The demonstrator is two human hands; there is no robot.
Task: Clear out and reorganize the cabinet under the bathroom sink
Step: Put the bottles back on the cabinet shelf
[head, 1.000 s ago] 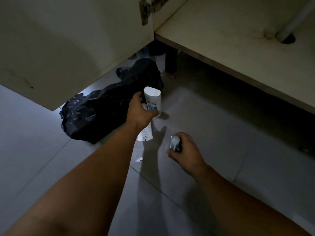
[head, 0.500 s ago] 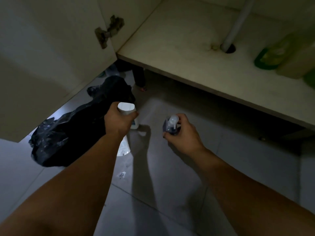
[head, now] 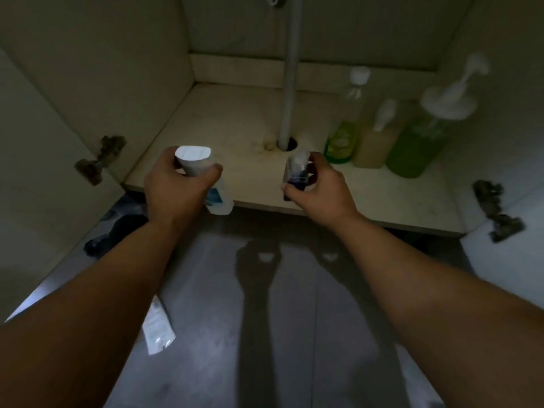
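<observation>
The open cabinet's pale shelf floor lies ahead, with a grey drain pipe running down through a hole in it. My left hand grips a white tube with a blue label, held above the shelf's front edge. My right hand holds a small dark bottle with a white pump top, also over the front edge near the pipe hole. Three bottles stand at the shelf's right: a slim green one, a beige pump bottle and a large green pump bottle.
A second white tube lies on the dark tiled floor under my left forearm. Part of a black plastic bag shows at the left by the open left door. Rusty hinges sit on both doors.
Both hands rose from the floor and moved forward to the shelf's front edge, carrying the tube and the small bottle. The view swung from the bag up into the cabinet.
</observation>
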